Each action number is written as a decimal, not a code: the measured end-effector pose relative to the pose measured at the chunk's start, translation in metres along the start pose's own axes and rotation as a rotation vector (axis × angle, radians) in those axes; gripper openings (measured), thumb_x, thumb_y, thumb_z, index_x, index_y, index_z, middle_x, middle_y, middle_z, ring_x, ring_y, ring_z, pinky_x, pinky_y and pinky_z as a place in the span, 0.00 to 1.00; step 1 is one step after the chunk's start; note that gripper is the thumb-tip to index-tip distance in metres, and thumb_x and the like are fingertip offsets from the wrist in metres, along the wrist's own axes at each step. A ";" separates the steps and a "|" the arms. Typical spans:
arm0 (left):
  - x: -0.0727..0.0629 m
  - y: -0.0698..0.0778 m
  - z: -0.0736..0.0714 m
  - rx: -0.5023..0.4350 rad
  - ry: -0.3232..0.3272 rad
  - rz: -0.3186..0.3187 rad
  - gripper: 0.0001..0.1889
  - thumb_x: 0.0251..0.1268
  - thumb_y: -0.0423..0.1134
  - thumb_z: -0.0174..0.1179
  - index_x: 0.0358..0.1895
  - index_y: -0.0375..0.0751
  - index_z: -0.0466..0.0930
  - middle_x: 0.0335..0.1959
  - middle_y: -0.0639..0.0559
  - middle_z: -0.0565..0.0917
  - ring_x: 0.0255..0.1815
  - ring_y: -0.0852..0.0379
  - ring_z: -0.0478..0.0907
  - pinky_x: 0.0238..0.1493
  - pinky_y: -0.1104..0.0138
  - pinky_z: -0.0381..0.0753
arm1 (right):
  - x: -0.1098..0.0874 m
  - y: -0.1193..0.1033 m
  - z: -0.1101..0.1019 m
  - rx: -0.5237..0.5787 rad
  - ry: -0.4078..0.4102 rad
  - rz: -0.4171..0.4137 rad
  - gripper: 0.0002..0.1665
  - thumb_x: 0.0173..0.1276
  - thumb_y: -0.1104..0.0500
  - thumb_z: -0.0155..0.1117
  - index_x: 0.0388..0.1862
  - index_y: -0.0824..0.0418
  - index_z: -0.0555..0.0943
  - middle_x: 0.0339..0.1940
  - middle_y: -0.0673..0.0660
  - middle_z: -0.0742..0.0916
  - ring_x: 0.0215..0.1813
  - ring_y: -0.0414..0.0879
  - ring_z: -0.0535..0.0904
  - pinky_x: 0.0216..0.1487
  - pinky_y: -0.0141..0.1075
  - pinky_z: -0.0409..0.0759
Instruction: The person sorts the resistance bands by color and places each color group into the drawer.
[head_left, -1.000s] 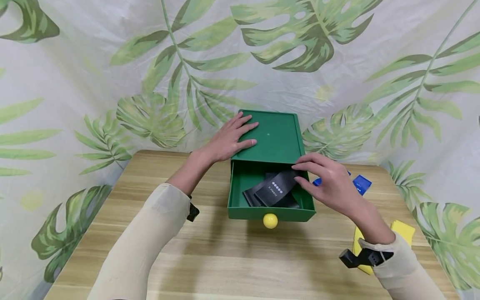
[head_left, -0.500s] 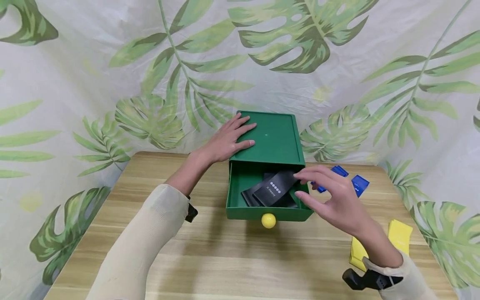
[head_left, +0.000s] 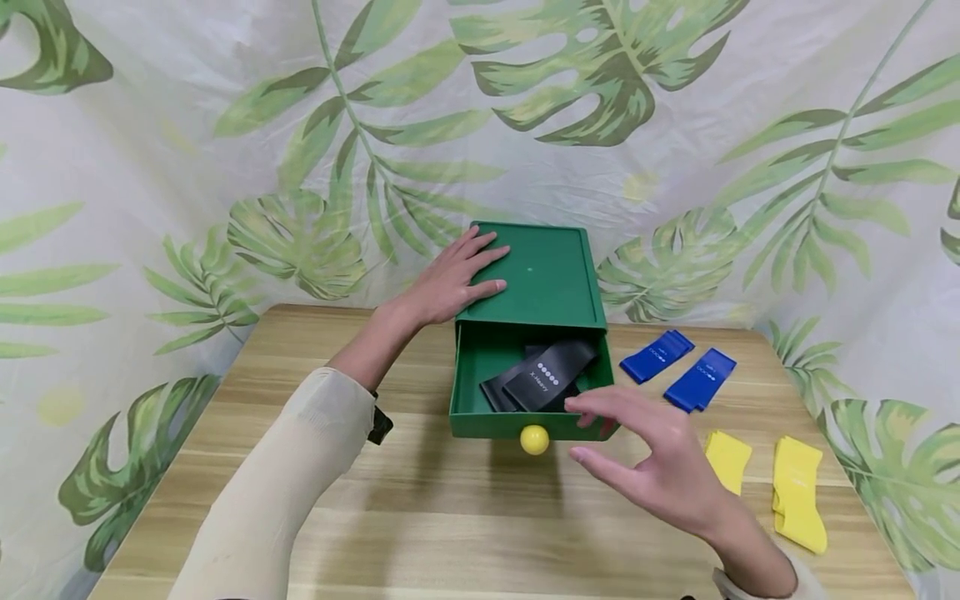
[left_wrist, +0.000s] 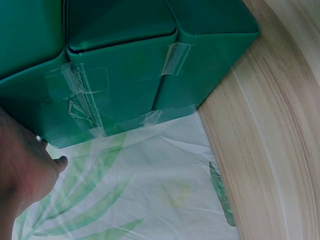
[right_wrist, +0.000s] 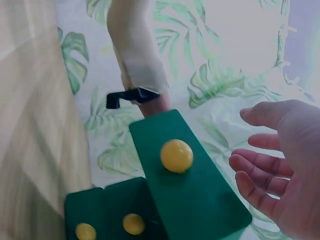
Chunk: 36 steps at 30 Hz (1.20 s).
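A green drawer cabinet [head_left: 536, 279] stands at the back of the table, its top drawer [head_left: 468, 427] pulled out. Inside lie black resistance bands [head_left: 551, 375], one printed "X-Heavy". My left hand [head_left: 453, 279] rests flat on the cabinet's top, fingers spread; part of it shows at the edge of the left wrist view. In front of the drawer's right corner is my right hand [head_left: 652, 458], thumb and fingers apart, holding nothing. The yellow ball knob [right_wrist: 176, 156] on the drawer front sits beside that hand in the right wrist view.
Blue resistance bands [head_left: 701, 379] lie on the wooden table [head_left: 450, 533] right of the cabinet, with yellow bands [head_left: 797, 492] nearer the front. More drawers with yellow knobs [right_wrist: 133, 224] show below the pulled-out one. A leaf-print cloth [head_left: 420, 108] hangs behind.
My right hand has let go of the black band and drawn back from the drawer's inside towards its front right corner. The left hand has stayed on the cabinet top.
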<state>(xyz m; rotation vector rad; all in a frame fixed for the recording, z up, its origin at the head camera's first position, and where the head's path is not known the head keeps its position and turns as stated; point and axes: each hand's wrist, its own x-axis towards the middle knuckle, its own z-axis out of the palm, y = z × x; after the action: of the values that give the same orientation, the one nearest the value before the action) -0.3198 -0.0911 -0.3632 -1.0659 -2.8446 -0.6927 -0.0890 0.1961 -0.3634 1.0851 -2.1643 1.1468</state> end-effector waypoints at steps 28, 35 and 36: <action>0.003 0.001 0.001 -0.002 0.001 0.007 0.36 0.84 0.59 0.50 0.87 0.50 0.56 0.89 0.46 0.48 0.90 0.46 0.32 0.86 0.48 0.37 | -0.027 0.006 0.048 -0.123 -0.057 0.215 0.24 0.61 0.62 0.83 0.55 0.54 0.87 0.39 0.47 0.93 0.32 0.32 0.86 0.31 0.26 0.83; 0.001 0.000 0.000 -0.007 -0.001 0.003 0.36 0.84 0.59 0.50 0.86 0.50 0.57 0.89 0.45 0.48 0.90 0.45 0.32 0.86 0.48 0.37 | -0.025 0.010 0.056 -0.114 -0.010 0.236 0.20 0.60 0.64 0.84 0.50 0.53 0.88 0.36 0.46 0.92 0.30 0.31 0.84 0.29 0.25 0.82; 0.000 0.000 0.000 -0.011 -0.002 -0.001 0.36 0.84 0.59 0.50 0.87 0.50 0.57 0.89 0.45 0.48 0.90 0.45 0.32 0.86 0.48 0.37 | -0.024 0.010 0.057 -0.114 -0.010 0.236 0.20 0.61 0.64 0.84 0.50 0.53 0.88 0.36 0.46 0.92 0.30 0.31 0.84 0.29 0.25 0.82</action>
<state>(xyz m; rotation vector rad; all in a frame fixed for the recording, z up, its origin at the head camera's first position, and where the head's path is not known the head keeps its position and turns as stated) -0.3198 -0.0916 -0.3631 -1.0678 -2.8464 -0.7086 -0.0851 0.1621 -0.4160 0.8045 -2.3825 1.1013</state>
